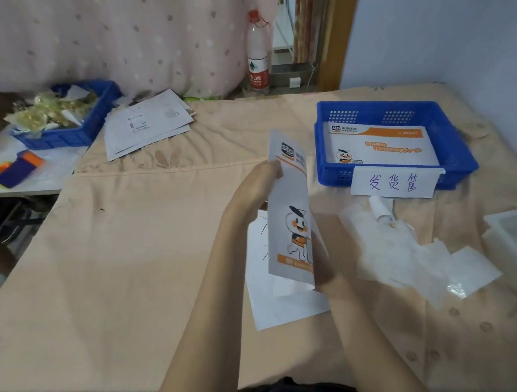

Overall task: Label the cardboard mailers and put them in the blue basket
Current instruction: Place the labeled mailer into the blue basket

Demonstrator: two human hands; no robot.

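Note:
A white and orange cardboard mailer [290,206] with a cartoon figure is held up on edge above the peach cloth, printed face to the left. My left hand [259,181] grips its far upper edge. My right hand [323,252] holds its near lower end, blurred. To the right stands the blue basket [460,147] with a handwritten paper sign on its front; one mailer [378,147] lies flat inside it. A stack of several blank-side mailers [146,123] lies at the back left.
White sheets [284,306] lie under the held mailer. Peeled label backings [415,263] and a small white roll [379,206] lie at the right. A second blue bin [67,135] with scraps, a purple-orange device [16,169] and a water bottle [258,55] stand behind.

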